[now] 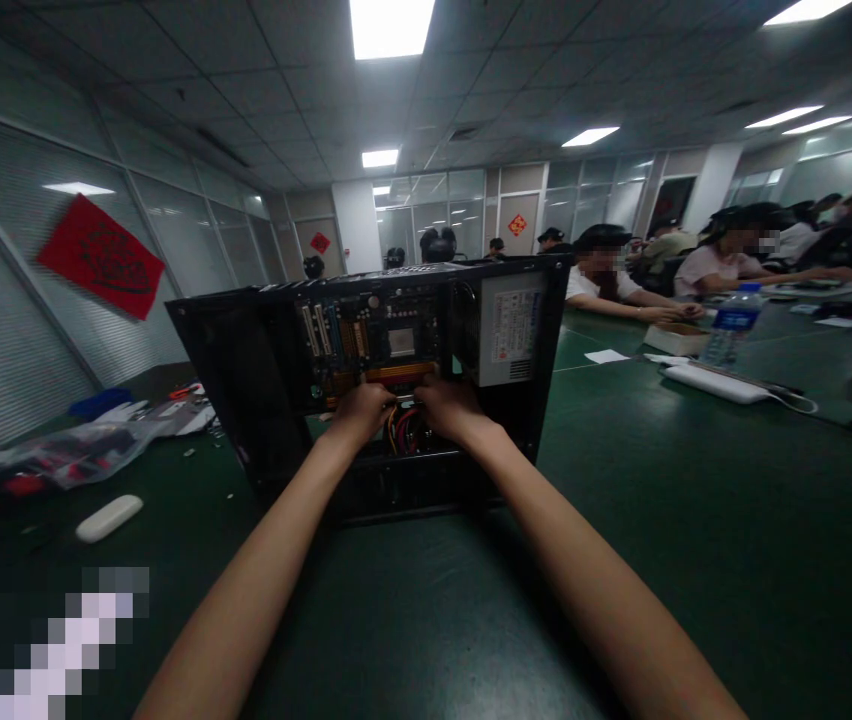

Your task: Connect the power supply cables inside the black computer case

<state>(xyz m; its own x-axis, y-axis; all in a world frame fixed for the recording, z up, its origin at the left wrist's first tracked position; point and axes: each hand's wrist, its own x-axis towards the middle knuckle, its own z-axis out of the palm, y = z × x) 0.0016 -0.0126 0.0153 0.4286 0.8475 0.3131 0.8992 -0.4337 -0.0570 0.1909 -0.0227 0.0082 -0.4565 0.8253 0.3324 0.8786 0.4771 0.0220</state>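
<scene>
A black computer case [553, 350] stands on the green table with its side open toward me. Inside it are a motherboard [373, 325] with a square metal-topped processor [400, 342], and a grey power supply [508, 335] at the upper right. My left hand [362, 412] and my right hand [450, 408] reach in at the board's lower edge, by the yellow and red memory slots [400, 375]. Fingers of both hands are closed in a pinch; a thin pale strip shows between them, too small to name. Below hang coloured cables [405, 428].
Left of the case lie a clear plastic bag [88, 455], a white oval case [109, 518] and small loose parts. On the right stand a water bottle [735, 325], a white box [675, 338] and a white power strip [722, 382]. Other people sit along the table.
</scene>
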